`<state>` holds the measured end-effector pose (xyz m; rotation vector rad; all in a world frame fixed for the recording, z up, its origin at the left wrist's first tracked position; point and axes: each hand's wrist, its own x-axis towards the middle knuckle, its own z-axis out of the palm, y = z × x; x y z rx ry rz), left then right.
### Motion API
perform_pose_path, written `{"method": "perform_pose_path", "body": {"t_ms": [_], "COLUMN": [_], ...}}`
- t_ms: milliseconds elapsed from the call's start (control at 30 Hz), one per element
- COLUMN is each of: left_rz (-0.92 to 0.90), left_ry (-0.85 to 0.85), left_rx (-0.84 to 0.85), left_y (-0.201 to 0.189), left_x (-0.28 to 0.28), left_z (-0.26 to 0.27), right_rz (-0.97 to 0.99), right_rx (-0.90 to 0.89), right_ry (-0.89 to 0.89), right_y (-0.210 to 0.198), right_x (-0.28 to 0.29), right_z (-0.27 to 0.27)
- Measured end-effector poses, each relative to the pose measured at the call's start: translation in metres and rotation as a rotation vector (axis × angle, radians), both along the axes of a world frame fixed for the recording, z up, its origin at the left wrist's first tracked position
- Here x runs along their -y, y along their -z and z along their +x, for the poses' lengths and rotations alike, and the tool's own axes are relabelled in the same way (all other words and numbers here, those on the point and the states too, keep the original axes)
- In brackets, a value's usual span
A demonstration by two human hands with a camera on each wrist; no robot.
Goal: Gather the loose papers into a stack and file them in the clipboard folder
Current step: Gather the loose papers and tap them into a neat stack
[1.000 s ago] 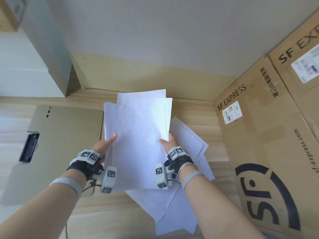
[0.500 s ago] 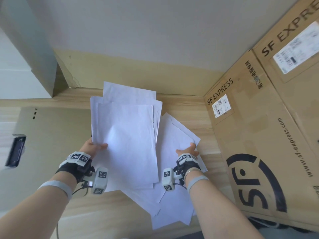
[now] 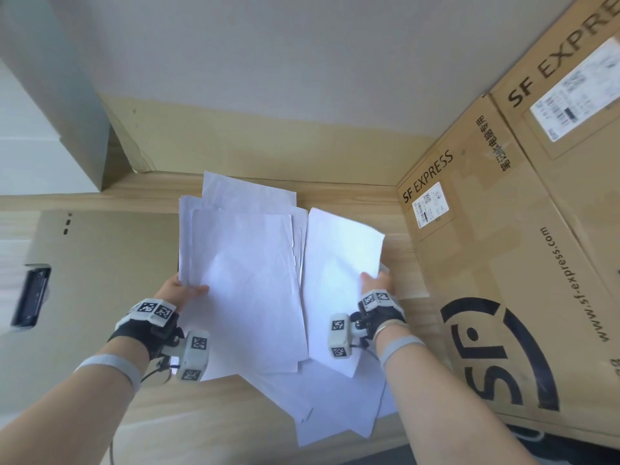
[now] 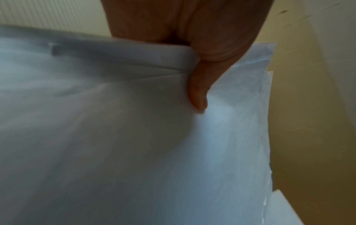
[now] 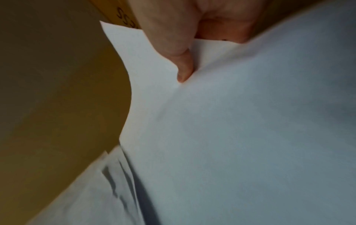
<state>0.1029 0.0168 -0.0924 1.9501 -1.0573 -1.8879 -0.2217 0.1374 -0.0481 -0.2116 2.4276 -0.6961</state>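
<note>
My left hand [image 3: 186, 292] pinches the left edge of an uneven stack of white papers [image 3: 241, 273], lifted above the wooden floor; the left wrist view shows the thumb [image 4: 198, 94] pressed on the top of the stack [image 4: 134, 137]. My right hand [image 3: 375, 283] pinches the right edge of a single white sheet [image 3: 339, 273] raised beside the stack; its thumb [image 5: 183, 71] lies on that sheet [image 5: 240, 121]. More loose papers [image 3: 335, 407] lie on the floor beneath. The open beige clipboard folder [image 3: 100, 263] lies flat at the left, its black clip [image 3: 30, 297] at its left edge.
Large SF Express cardboard boxes [image 3: 520, 263] stand close on the right. A wall with a beige skirting [image 3: 268, 142] runs across the back, and a grey cabinet corner [image 3: 67, 95] stands at the back left. Wooden floor [image 3: 201, 424] shows in front.
My right hand let go of the stack, moved right to a loose sheet and has lifted it. My left hand keeps holding the stack alone. The head view has shifted right.
</note>
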Motion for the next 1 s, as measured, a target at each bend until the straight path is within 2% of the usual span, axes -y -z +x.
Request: {"method": "perform_pose_path", "body": {"t_ms": [133,267,367,433,600,667,833,933,1000], "left_rz": [0.009,0.025,0.037,0.045,0.06,0.031,-0.033,-0.053,-0.084], "left_ry": [-0.001,0.026,0.036,0.025,-0.007,-0.012,0.156,0.119,0.091], "left_rx": [0.035,0.094,0.115,0.101,0.036,0.033,0.064,0.018,-0.016], "left_y": [0.0,0.001,0.001,0.0,-0.001,-0.005,-0.014,-0.014,-0.02], "left_x": [0.002,0.004,0.006,0.007,0.009,0.007,0.003,0.004,0.006], "left_z": [0.004,0.004,0.003,0.002,0.0,-0.005,-0.012,-0.011,-0.012], "right_rz": [-0.066,-0.202,-0.072,0.01,0.086,0.079,-0.066,-0.173,-0.303], "right_rx": [-0.081,-0.081,-0.015,0.024,0.058,0.045,0.066,0.105,0.191], "right_ry": [-0.019,-0.051,-0.171,-0.238,-0.44,-0.47,-0.431,-0.403,-0.282], "right_y": [-0.029,-0.056,-0.063,-0.056,-0.013,0.001,0.027,0.029,0.025], "right_x": [0.012,0.025,0.035,0.042,0.055,0.06,0.076,0.082,0.08], "right_z": [-0.038,-0.058,-0.042,-0.022,0.031,0.052,0.085,0.09,0.087]}}
